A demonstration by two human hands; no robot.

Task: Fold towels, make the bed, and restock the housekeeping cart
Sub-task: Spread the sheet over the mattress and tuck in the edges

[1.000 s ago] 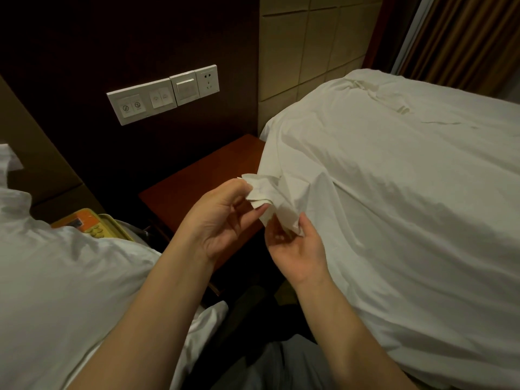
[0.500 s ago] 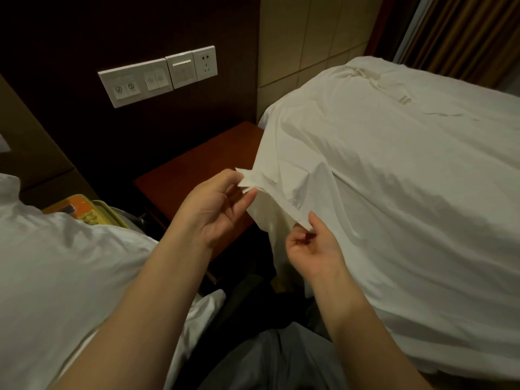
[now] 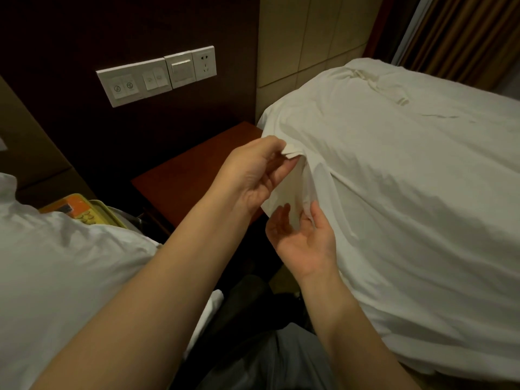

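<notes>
At far left, we see a mound of white bedding (image 3: pixel 56 263) filling the near corner, with an orange-and-yellow object (image 3: pixel 80 209) partly hidden behind its far edge. On the dark wall beyond hangs a white switch panel (image 3: pixel 157 76), tilted in our view, with a socket at its right end. Below the panel stands a reddish wooden bedside desk (image 3: pixel 185 178), set between the bedding and the bed (image 3: pixel 436 291). Over the desk's right edge we find our left hand (image 3: pixel 250 173). Its fingers (image 3: pixel 284 167) and thumb pinch a small bunched corner of the white sheet (image 3: pixel 394 192), held raised at the bed's left side. Just below and to the right, our right hand (image 3: pixel 305 240) lies palm up. Its fingers (image 3: pixel 281 220) are loosely spread and hold nothing, while the hanging fold of the sheet touches them and the thumb. The sheet covers the bed from this corner to the right edge of our view, wrinkled, with a twisted ridge of cloth near the far end. Behind the bed rise a beige panelled headboard (image 3: pixel 304 38) and, at far right, a brown curtain (image 3: pixel 464 32).
</notes>
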